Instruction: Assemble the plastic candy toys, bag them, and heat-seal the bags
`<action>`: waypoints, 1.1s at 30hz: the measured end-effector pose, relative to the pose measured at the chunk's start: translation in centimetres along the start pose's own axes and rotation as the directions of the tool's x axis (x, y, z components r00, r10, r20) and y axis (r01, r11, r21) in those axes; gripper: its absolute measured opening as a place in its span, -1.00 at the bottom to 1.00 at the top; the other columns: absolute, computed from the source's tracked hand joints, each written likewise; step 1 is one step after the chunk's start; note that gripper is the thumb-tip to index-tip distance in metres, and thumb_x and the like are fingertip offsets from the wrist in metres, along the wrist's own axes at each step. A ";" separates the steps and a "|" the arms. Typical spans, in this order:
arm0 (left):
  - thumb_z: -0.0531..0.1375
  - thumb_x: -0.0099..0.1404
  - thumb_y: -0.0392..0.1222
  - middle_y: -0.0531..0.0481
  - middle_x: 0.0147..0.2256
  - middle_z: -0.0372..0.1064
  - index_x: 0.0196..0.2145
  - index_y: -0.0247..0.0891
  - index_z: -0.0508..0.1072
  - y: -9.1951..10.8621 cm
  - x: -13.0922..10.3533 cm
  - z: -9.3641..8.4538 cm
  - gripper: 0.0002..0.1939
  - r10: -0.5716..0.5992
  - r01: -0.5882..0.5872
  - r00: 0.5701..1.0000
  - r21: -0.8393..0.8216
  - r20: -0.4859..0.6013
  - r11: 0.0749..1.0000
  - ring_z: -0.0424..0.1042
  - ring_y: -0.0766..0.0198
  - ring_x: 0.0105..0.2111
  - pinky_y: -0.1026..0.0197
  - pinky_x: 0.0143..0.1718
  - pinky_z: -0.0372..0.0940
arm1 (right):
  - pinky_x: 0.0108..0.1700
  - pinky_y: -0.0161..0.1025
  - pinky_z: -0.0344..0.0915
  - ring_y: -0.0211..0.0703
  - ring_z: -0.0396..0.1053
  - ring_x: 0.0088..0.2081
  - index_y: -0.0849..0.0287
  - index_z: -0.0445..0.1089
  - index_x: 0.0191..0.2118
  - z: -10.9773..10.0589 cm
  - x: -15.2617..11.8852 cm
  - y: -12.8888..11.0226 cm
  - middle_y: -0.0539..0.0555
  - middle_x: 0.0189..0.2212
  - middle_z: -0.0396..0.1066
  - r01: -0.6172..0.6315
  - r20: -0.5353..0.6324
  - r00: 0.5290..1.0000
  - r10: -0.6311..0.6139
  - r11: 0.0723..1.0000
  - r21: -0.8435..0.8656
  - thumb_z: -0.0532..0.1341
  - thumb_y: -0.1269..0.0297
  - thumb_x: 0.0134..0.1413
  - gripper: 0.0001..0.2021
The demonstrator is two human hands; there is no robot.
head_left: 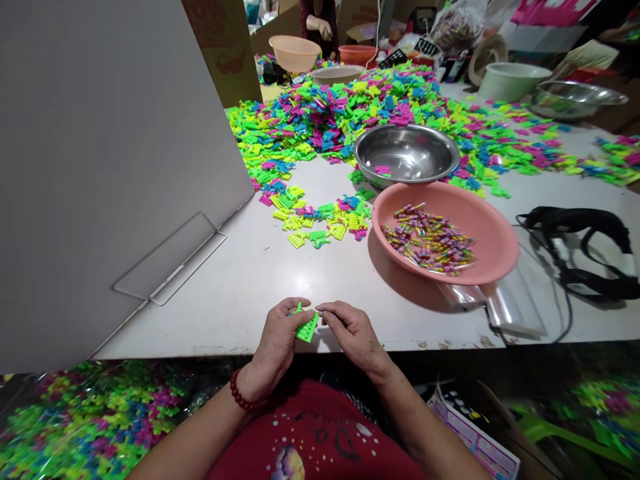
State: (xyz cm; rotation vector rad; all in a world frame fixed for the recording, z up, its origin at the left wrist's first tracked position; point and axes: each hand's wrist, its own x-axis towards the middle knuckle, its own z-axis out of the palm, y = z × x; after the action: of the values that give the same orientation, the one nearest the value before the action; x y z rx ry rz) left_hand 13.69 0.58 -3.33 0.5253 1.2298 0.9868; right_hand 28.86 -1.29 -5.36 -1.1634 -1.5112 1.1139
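Observation:
A small bright green plastic piece with rows of slots (307, 329) is held between the thumb and fingers of my left hand (277, 337), which has a red bead bracelet at the wrist. Close against the piece's upper right edge, my right hand (354, 332) pinches something tiny that I cannot make out. Both hands are over the table's front edge. Beyond them lies a loose cluster of similar pieces (320, 223) in yellow, green, blue and pink. To the right, a pink plastic bowl (503, 250) holds many small striped multicoloured bits (430, 240).
A steel bowl (440, 150) with a few pieces stands behind the pink one. A large heap of pieces (345, 110) covers the back. A grey panel (110, 147) rises at left. Black straps (590, 253) and clear plastic bags (515, 307) lie right. Someone's arm (317, 25) shows far behind.

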 end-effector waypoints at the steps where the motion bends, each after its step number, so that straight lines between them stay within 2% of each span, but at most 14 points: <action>1: 0.44 -0.22 -0.22 0.07 -0.53 0.41 -0.33 -0.33 0.46 -0.1 0.1 0.1 -0.57 0.003 -0.004 1.000 -0.028 -0.022 1.000 0.35 0.35 -0.56 0.31 -0.51 0.20 | -0.17 -0.21 0.34 -0.15 0.44 -0.25 0.13 0.52 -0.13 0.3 -0.1 0.0 0.09 -0.28 0.50 0.004 0.000 1.000 -0.004 1.000 -0.006 0.12 0.22 0.31 -0.76; 6: 0.42 -0.22 -0.22 0.07 -0.52 0.40 -0.37 -0.33 0.45 -0.2 0.9 0.2 -0.60 0.020 -0.024 0.999 -0.074 -0.049 0.997 0.35 0.35 -0.54 0.31 -0.46 0.21 | -0.08 -0.15 0.33 -0.11 0.42 -0.18 0.14 0.45 -0.07 1.2 0.0 0.3 0.13 -0.23 0.48 0.095 0.010 0.995 -0.095 0.983 -0.156 0.02 0.23 0.38 -0.72; 8: 0.42 -0.17 -0.16 0.06 -0.51 0.41 -0.36 -0.31 0.44 -0.1 1.1 0.2 -0.61 0.030 -0.031 0.999 -0.023 -0.021 0.999 0.37 0.32 -0.52 0.29 -0.45 0.22 | -0.10 -0.14 0.32 -0.08 0.39 -0.20 0.16 0.43 -0.05 0.9 0.3 0.4 0.13 -0.25 0.46 0.144 0.043 0.990 -0.138 0.962 -0.231 0.13 0.13 0.32 -0.74; 10: 0.41 -0.14 -0.11 0.06 -0.51 0.41 -0.37 -0.29 0.44 0.1 1.4 0.1 -0.63 0.043 -0.043 0.999 0.041 0.003 0.998 0.38 0.29 -0.52 0.28 -0.46 0.22 | -0.16 -0.14 0.31 -0.06 0.37 -0.24 0.17 0.40 -0.04 0.6 0.5 0.4 0.12 -0.28 0.45 0.191 0.067 0.982 -0.179 0.933 -0.305 0.27 0.01 0.18 -0.63; 12: 0.42 -0.16 -0.11 0.07 -0.52 0.40 -0.40 -0.30 0.46 0.3 1.7 -0.1 -0.64 0.044 -0.045 0.999 0.077 0.003 0.996 0.36 0.31 -0.52 0.29 -0.47 0.21 | -0.22 -0.15 0.29 -0.05 0.35 -0.28 0.19 0.39 -0.07 0.5 0.6 0.3 0.12 -0.31 0.44 0.250 0.074 0.968 -0.241 0.886 -0.391 0.31 -0.05 0.12 -0.57; 17: 0.45 -0.33 -0.20 0.06 -0.54 0.38 -0.47 -0.35 0.49 0.3 3.0 -0.3 -0.61 -0.090 0.090 0.996 0.020 0.017 0.996 0.32 0.33 -0.52 0.31 -0.47 0.20 | -0.29 -0.16 0.25 -0.07 0.32 -0.35 0.20 0.37 -0.27 2.5 0.5 0.6 0.12 -0.41 0.42 0.353 0.140 0.930 -0.340 0.721 -0.596 0.16 0.13 0.26 -0.78; 19: 0.46 -0.35 -0.19 0.05 -0.51 0.39 -0.47 -0.36 0.50 0.4 3.3 -0.6 -0.59 -0.092 0.091 0.996 0.054 0.021 0.994 0.33 0.32 -0.50 0.31 -0.46 0.21 | -0.27 -0.14 0.26 -0.05 0.32 -0.33 0.20 0.38 -0.25 3.1 0.7 0.7 0.13 -0.38 0.43 0.361 0.173 0.927 -0.332 0.671 -0.647 0.17 0.13 0.27 -0.78; 21: 0.47 -0.31 -0.11 0.02 -0.47 0.42 -0.43 -0.34 0.50 0.9 3.9 -1.6 -0.55 -0.070 0.068 0.997 0.124 0.015 0.990 0.36 0.28 -0.46 0.29 -0.45 0.23 | -0.17 -0.09 0.27 -0.01 0.34 -0.24 0.20 0.39 -0.12 2.2 1.4 0.7 0.15 -0.27 0.47 0.386 0.194 0.916 -0.351 0.642 -0.663 0.20 0.07 0.25 -0.72; 23: 0.46 -0.25 0.02 0.02 -0.44 0.42 -0.36 -0.30 0.49 2.0 4.9 -3.6 -0.50 -0.001 0.009 0.999 0.227 -0.034 0.974 0.35 0.25 -0.46 0.29 -0.50 0.21 | -0.05 -0.03 0.25 0.04 0.33 -0.12 0.19 0.37 0.02 -0.8 2.6 0.4 0.20 -0.11 0.47 0.375 0.157 0.912 -0.378 0.618 -0.690 0.20 0.06 0.26 -0.65; 25: 0.42 -0.20 0.14 0.04 -0.43 0.40 -0.28 -0.25 0.48 3.8 6.6 -6.5 -0.43 0.138 -0.086 0.983 0.365 -0.119 0.927 0.32 0.24 -0.49 0.29 -0.55 0.16 | 0.00 -0.04 0.22 0.05 0.34 -0.08 0.23 0.39 0.04 -5.6 4.3 -0.1 0.25 -0.06 0.46 0.254 0.055 0.940 -0.337 0.582 -0.772 0.13 0.18 0.32 -0.70; 27: 0.36 -0.13 0.20 0.02 -0.40 0.40 -0.24 -0.21 0.48 5.9 8.4 -9.6 -0.44 0.290 -0.157 0.943 0.551 -0.162 0.820 0.33 0.19 -0.47 0.24 -0.53 0.19 | -0.04 -0.14 0.21 -0.01 0.36 -0.14 0.22 0.47 -0.11 -11.3 6.1 -0.6 0.23 -0.17 0.50 0.024 -0.035 0.993 -0.114 0.479 -0.877 0.05 0.34 0.34 -0.76; 29: 0.27 -0.03 0.19 -0.09 -0.34 0.44 -0.26 -0.23 0.50 7.8 9.9 -11.9 -0.51 0.439 -0.174 0.888 0.783 -0.138 0.597 0.39 0.03 -0.35 0.10 -0.37 0.30 | -0.09 -0.20 0.18 -0.03 0.38 -0.14 0.21 0.48 -0.14 -16.4 7.8 -0.8 0.25 -0.16 0.49 -0.244 -0.209 0.966 0.149 0.272 -0.931 0.07 0.41 0.30 -0.77; 31: 0.18 0.07 0.14 -0.24 -0.24 0.45 -0.27 -0.29 0.51 9.0 10.8 -12.5 -0.55 0.615 -0.191 0.788 0.939 -0.026 0.285 0.40 -0.16 -0.16 -0.08 -0.13 0.31 | -0.22 -0.20 0.16 0.00 0.41 -0.26 0.30 0.52 -0.21 -19.9 9.2 -0.5 0.31 -0.29 0.50 -0.306 -0.245 0.931 0.273 0.212 -0.928 0.13 0.49 0.20 -0.80; 33: 0.10 0.16 0.10 -0.33 -0.15 0.43 -0.22 -0.34 0.51 9.4 11.4 -11.1 -0.55 0.716 -0.236 0.688 0.969 0.118 0.067 0.35 -0.20 -0.03 -0.17 0.03 0.24 | -0.31 -0.21 0.11 -0.01 0.41 -0.36 0.36 0.53 -0.28 -21.8 10.4 0.0 0.33 -0.39 0.50 -0.298 -0.211 0.909 0.359 0.206 -0.932 0.15 0.51 0.13 -0.81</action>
State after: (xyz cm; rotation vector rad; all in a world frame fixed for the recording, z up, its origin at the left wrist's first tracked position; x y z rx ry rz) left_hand 0.28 13.17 -5.25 1.9795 2.1020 0.7790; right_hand 48.47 11.70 0.06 -2.4193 -2.1088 0.3041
